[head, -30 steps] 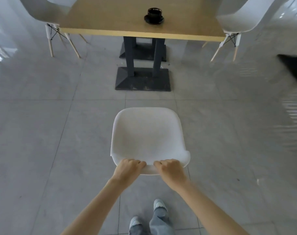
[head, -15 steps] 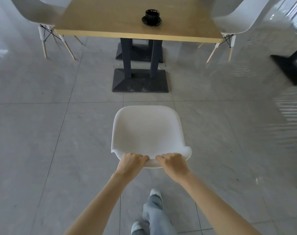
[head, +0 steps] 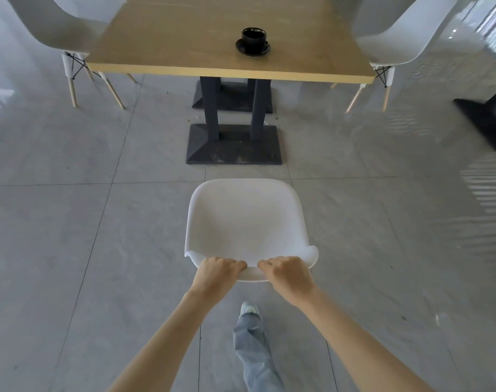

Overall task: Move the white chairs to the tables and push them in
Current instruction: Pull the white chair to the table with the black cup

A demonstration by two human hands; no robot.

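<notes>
Head view: left hand (head: 217,274) and right hand (head: 289,275) both grasp the backrest of a white chair (head: 245,224) on the floor short of the surface's (head: 184,38) near edge, not yet pushed in.

A grey tiled floor (head: 71,222) carries a wooden table (head: 184,38) on dark pedestal bases (head: 234,145), with a black cup and saucer (head: 252,41) towards its near edge, right of centre, and white chairs (head: 57,26) at both side edges.
</notes>
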